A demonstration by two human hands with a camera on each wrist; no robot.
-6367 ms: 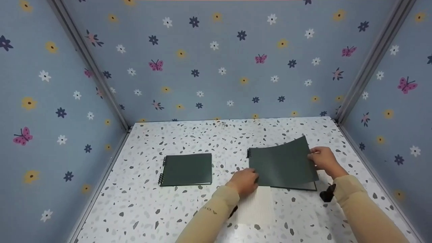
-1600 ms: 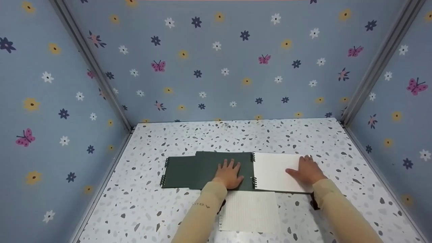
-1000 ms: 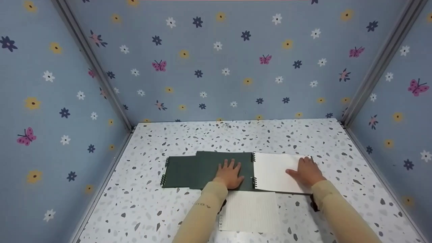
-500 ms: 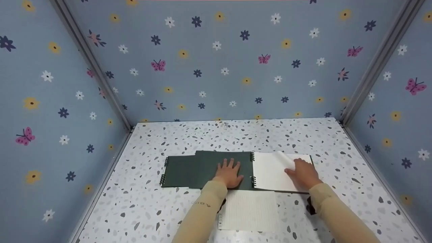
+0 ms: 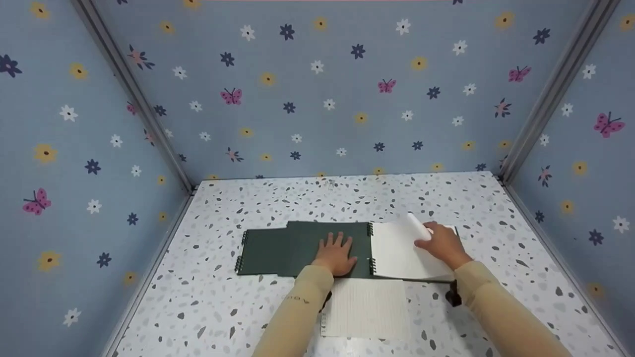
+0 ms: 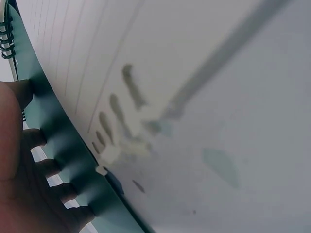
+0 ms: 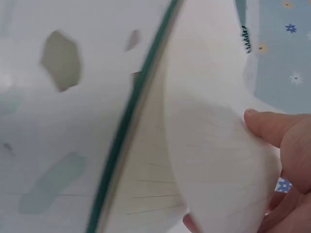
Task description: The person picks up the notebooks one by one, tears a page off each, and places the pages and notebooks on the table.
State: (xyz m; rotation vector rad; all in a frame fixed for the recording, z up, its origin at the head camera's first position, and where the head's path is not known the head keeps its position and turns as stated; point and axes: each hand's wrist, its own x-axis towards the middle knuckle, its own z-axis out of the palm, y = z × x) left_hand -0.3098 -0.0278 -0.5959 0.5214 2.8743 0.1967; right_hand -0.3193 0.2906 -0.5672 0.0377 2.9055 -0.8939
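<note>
Speckled tabletop (image 5: 198,307), page (image 7: 223,155) between right fingers (image 5: 434,228)

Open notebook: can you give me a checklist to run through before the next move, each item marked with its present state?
1. Cover held down: ok; the left hand rests on it, fingers spread.
2. Page gripped: ok; the right hand holds it between thumb and fingers.
3. Only one page lifted: cannot tell; the sheets at the grip can't be counted.
4. Cover clear of the closed notebook: not ok; it overlaps that notebook's right part.
5. Loose sheet free of the open notebook: cannot tell; its far edge meets the notebook's near edge.
</note>
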